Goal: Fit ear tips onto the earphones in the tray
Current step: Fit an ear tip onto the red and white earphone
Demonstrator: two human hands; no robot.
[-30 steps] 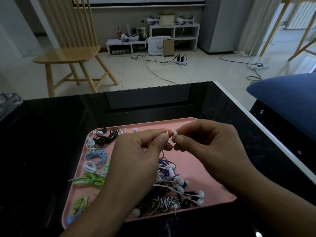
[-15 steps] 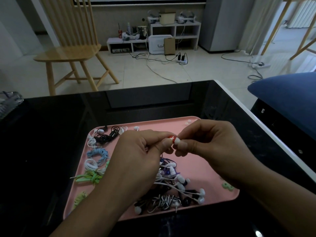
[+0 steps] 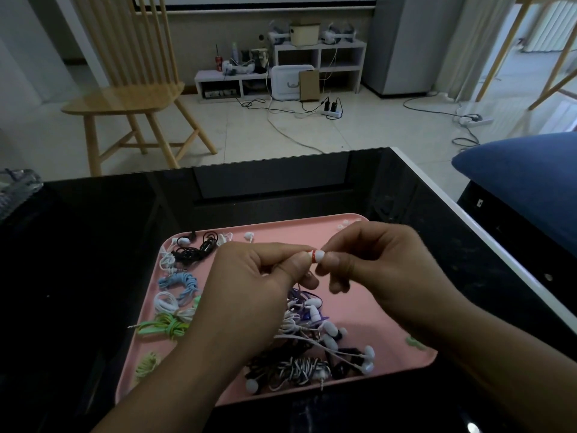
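While my left hand [image 3: 249, 285] is pinching a red earphone [image 3: 312, 255], my right hand [image 3: 384, 270] is pressing a white ear tip [image 3: 319, 256] on above the pink tray [image 3: 359, 242]; many tangled earphones [image 3: 312, 342] are probably still waiting.

Left hand [image 3: 249, 285] pinching red-banded earphone [image 3: 312, 255], right hand [image 3: 374, 264] pinching white ear tip [image 3: 319, 255] against it, above pink tray [image 3: 384, 310] of coiled earphones.

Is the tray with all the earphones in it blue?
No, the tray under the hands is pink, and only one small coil of cable lying in it is blue.
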